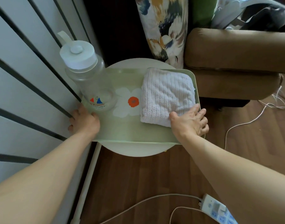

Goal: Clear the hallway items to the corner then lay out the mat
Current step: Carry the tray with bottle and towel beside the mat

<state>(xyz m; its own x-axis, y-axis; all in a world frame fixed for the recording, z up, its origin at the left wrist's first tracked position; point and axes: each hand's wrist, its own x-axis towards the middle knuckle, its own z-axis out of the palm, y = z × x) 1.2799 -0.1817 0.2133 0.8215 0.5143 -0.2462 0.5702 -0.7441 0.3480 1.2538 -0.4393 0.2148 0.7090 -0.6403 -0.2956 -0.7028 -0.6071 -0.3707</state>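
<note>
Broadly, the corner was hemmed by a white panelled wall (pixel 25 81) on the left and a brown armchair (pixel 235 62) on the right, with a round side table (pixel 135 151) set between them. On that table a green tray (pixel 130 131) was laid, its long axis running across from one hand to the other, so that neither arm was nearer and any lift would have to be shared evenly. At the tray's left end a tall clear bottle (pixel 88 78) was stood upright; at its right end a folded pale towel (pixel 167 94) was laid flat. The left hand (pixel 84 120) was curled round the left short rim, close against the wall. The right hand (pixel 189 122) was hooked over the right rim, fingers spread, thumb touching the towel. On the floor, a white cord (pixel 225 139) and a power strip (pixel 219 209) were judged a tripping risk.
</note>
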